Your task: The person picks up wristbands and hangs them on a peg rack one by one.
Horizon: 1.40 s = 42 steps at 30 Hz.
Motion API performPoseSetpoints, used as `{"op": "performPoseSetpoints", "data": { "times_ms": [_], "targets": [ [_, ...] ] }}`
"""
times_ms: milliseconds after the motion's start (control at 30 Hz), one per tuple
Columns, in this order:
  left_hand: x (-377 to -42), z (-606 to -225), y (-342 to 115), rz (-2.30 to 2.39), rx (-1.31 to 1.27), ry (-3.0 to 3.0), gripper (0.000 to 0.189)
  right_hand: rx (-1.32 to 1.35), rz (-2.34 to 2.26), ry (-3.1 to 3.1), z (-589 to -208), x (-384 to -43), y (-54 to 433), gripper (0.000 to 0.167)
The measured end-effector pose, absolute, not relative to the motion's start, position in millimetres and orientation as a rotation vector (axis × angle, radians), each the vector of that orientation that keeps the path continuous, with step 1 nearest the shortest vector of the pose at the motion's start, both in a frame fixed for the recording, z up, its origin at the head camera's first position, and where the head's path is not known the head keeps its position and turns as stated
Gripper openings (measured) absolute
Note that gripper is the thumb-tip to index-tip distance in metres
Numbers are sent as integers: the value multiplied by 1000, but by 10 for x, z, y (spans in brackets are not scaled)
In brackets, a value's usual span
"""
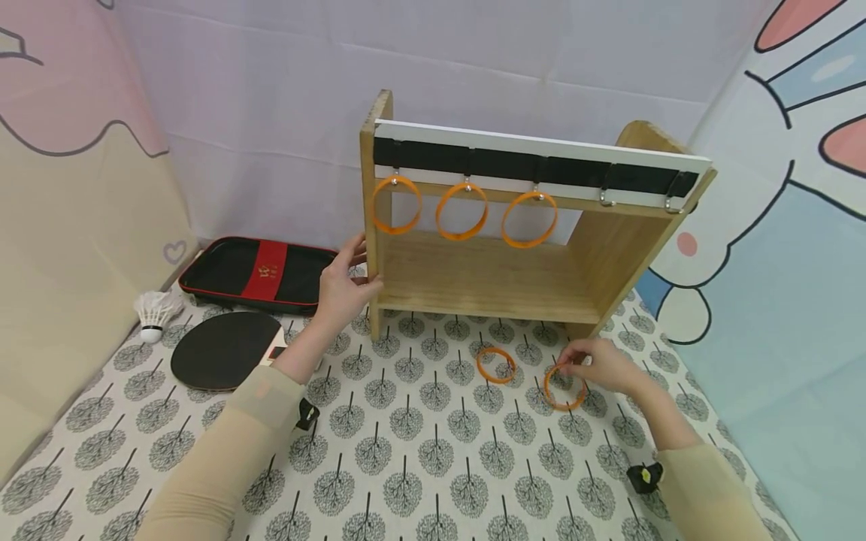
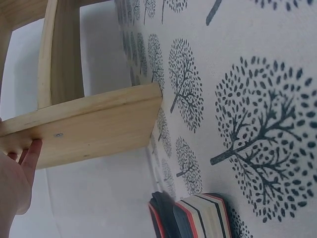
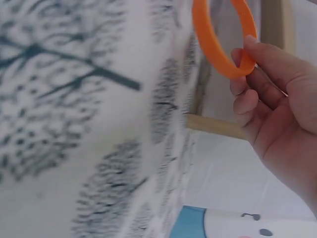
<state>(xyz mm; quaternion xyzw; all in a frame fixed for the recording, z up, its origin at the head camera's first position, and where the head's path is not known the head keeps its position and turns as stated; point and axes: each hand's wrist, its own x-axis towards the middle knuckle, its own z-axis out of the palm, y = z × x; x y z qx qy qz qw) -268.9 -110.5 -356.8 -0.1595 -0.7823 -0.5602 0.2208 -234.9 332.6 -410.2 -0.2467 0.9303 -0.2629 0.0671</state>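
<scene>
A wooden rack (image 1: 487, 274) stands on the tablecloth, with a row of metal hooks along its black-and-white top bar (image 1: 514, 167). Three orange rings (image 1: 462, 212) hang from the hooks at the left, while the two right-hand hooks (image 1: 607, 197) carry nothing. My left hand (image 1: 345, 289) rests against the outside of the rack's left side panel (image 2: 94, 134), its fingers touching the wood. With thumb and fingertips my right hand (image 1: 595, 364) pinches an orange ring (image 3: 218, 44), low in front of the rack's right end. Another orange ring (image 1: 496, 365) lies on the cloth to the left of that hand.
Left of the rack lie a black case with a red band (image 1: 230, 270), a black table tennis paddle (image 1: 223, 351) and a white shuttlecock (image 1: 155, 312). Patterned cloth walls (image 1: 798, 263) stand behind and at both sides.
</scene>
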Motion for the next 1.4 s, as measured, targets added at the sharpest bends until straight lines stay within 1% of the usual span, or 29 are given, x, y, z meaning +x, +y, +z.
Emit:
{"op": "performPoseSetpoints", "data": {
  "times_ms": [367,500,767,1033,1400],
  "targets": [
    [-2675,-3555,-1097,-1551,-438,-2162,69,-749,-741,2980,-3734,-2251,3216,4],
    [-2676,-3557,-1097,-1550,-440,-2162,69,-707,-746,3039,-3518,-2198,3167,3],
    [-2669,-3556,-1099,-1551,-444,-2161,69,-727,-835,3226,-3097,-2142,3154,6],
    [-2658,-3555,-1101,-1548,-455,-2161,68,-626,-1080,3340,-2674,-2098,3085,9],
    [-2674,-3565,-1105,-1552,-456,-2156,69,-762,-1436,3454,-2183,-2129,2950,16]
  ]
}}
